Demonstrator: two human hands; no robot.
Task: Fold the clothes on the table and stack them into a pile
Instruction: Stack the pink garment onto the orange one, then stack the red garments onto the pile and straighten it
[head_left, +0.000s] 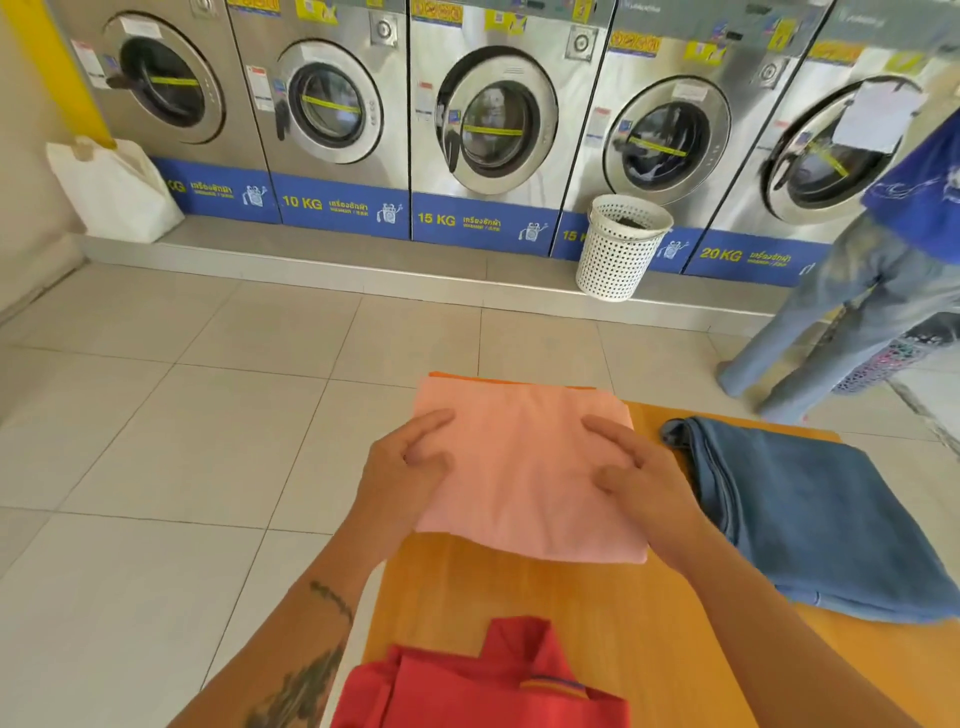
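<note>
1. Pink cloth (524, 467), folded square, sits at the counter's (597, 613) 12 o'clock end.
2. Left hand (410, 467) presses its 9 o'clock edge, grip apart, fingers flat.
3. Right hand (639, 473) presses the 3 o'clock side, grip likewise apart.
4. Blue jeans (810, 519) lie folded at 3 o'clock, just beside.
5. Red shirt (483, 686) waits at 6 o'clock.

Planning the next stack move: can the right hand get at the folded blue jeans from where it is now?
Probably yes. The right hand rests flat on the pink folded cloth, and the blue jeans lie just to its right on the orange table, with nothing between them or on top.
</note>
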